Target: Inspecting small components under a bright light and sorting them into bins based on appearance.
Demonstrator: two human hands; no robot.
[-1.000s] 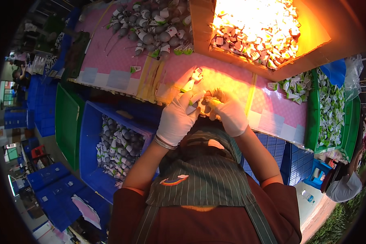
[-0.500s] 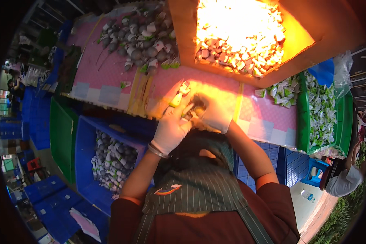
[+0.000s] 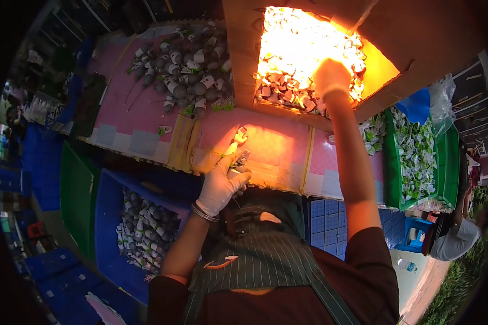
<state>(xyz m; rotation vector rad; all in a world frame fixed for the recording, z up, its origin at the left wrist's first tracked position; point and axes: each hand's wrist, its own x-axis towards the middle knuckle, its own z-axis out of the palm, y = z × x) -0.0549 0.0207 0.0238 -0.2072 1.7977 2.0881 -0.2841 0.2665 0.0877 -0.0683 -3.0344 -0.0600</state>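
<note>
My left hand [image 3: 222, 184], in a white glove, grips a small grey and white part [image 3: 238, 162] close to my chest, at the near edge of the pink work mat [image 3: 146, 114]. My right hand [image 3: 331, 76], also gloved, is stretched far forward into a cardboard box [image 3: 396, 49] full of small white pieces [image 3: 293, 54], brightly lit from above. The glare hides whether its fingers hold a piece. A single small white piece [image 3: 239, 136] lies on the mat just beyond my left hand.
A heap of grey and white parts [image 3: 184, 70] lies on the mat at the back left. A blue crate [image 3: 106, 227] of similar parts stands below the table on the left, a green crate [image 3: 76, 200] beside it. Green trays [image 3: 415, 157] hold white and green pieces at right. Another person [image 3: 461, 233] sits far right.
My right hand has left the part in front of me and reached forward into the lit cardboard box. My left hand stays near my chest, still holding the part.
</note>
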